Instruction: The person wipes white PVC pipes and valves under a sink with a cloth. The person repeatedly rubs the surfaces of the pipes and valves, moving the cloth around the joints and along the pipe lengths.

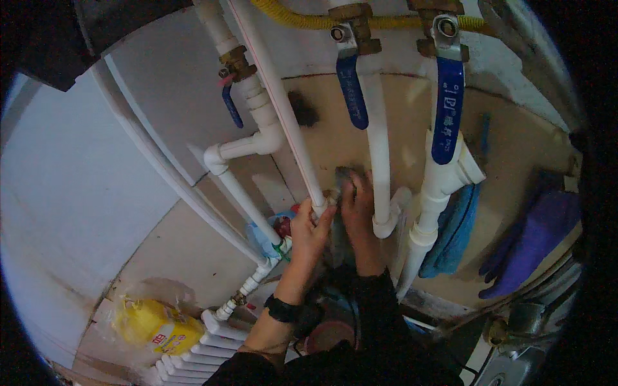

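My left hand (308, 229) is closed around the lower end of a white plastic pipe with a thin red stripe (285, 116), at a fitting. Beside it, my right hand (356, 200) reaches to the same spot, its fingers bent at a small greyish object (344, 177) whose kind I cannot tell. Whether the right hand grips it is unclear. A brass valve with a blue lever (233, 106) sits on a jointed white pipe to the left. Just left of my left hand, a light blue bag (259, 239) with something dark red lies behind the pipes.
Two larger blue-handled valves (352, 91) (449, 111) hang above right on white pipes. A blue cloth (451, 234) and purple rubber gloves (536, 241) hang at right. At lower left, a yellow package (166, 328) rests by a white radiator (212, 345). A yellow corrugated hose (299, 18) crosses the top.
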`<state>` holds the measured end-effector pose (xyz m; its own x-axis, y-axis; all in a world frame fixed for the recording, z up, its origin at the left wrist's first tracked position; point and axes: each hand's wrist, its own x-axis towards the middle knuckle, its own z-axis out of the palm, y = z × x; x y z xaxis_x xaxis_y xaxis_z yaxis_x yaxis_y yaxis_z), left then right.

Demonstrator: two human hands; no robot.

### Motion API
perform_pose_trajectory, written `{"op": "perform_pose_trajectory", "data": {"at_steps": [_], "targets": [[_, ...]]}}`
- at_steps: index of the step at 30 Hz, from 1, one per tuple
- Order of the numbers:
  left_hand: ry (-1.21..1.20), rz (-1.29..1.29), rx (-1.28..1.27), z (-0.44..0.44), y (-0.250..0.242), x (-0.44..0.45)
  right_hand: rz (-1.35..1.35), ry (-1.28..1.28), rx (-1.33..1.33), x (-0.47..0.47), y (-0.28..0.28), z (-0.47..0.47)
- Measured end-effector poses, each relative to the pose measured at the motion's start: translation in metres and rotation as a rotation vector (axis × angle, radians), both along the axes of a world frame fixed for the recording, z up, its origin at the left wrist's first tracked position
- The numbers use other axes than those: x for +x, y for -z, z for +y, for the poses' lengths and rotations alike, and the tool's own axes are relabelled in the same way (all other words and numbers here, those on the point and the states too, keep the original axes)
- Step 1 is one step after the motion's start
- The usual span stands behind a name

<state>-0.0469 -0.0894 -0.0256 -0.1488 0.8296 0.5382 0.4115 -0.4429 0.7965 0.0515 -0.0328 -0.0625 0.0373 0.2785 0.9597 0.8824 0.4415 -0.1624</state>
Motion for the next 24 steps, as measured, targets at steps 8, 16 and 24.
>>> {"op": "perform_pose_trajectory", "data": {"at_steps": [8,16,24], "targets": [[-0.019,0.008,0.044,0.005,0.008,-0.001,0.427,-0.403,-0.11,-0.003,-0.01,-0.011],[-0.034,-0.006,0.007,0.005,0.01,-0.008,0.362,-0.387,-0.015,-0.012,0.002,-0.006],[0.021,-0.003,0.116,0.008,0.017,-0.012,0.218,-0.079,-0.253,-0.003,-0.012,-0.012]]}}
